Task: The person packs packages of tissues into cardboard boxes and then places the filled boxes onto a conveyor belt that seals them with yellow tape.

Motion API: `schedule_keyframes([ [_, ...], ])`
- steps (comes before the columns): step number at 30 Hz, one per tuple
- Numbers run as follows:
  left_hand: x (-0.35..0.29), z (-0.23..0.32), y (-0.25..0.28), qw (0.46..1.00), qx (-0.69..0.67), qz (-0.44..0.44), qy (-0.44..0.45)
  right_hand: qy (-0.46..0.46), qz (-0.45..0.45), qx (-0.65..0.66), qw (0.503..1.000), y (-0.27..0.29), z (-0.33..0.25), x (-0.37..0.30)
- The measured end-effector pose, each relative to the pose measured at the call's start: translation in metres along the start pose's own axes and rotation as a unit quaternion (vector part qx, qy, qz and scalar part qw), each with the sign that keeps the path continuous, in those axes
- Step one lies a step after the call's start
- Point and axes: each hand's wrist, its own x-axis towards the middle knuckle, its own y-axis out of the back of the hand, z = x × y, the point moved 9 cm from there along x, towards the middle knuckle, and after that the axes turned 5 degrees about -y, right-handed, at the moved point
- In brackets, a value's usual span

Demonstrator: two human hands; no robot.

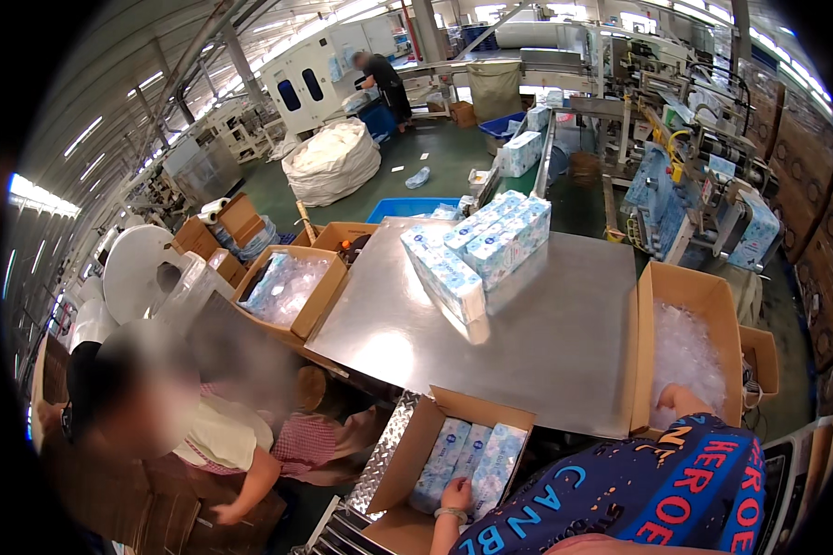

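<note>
The left hand rests flat and released on tissue packs in the near cardboard box. The right hand reaches into the plastic-lined box at the desk's right; its grip is hidden, I cannot tell.

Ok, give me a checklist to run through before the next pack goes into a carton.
1. Left hand in the lower carton: ok, it rests on the tissue packs there.
2. Room in that carton: ok, bare cardboard shows below the packs.
3. Right hand: cannot tell, it is hidden behind the sleeve inside the right-hand carton.
4. Right-hand carton lined: ok, a clear plastic liner fills it.
5. Packs on the metal table: ok, a stack of packs waits at its far end.
6. Co-worker at the left: ok, apart from both cartons.
</note>
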Motion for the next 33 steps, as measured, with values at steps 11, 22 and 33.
schedule_keyframes([
  [11,0.006,-0.024,-0.008,1.0,0.0,0.016,-0.005,-0.054,0.333,0.127,0.933,0.105,0.052,-0.013],
  [22,0.0,0.189,0.033,0.959,-0.254,0.034,-0.124,0.464,-0.121,0.631,0.61,0.25,-0.285,-0.273],
  [33,-0.052,0.193,0.117,0.904,-0.325,0.268,-0.066,0.758,0.135,0.153,0.62,0.091,-0.479,-0.458],
])
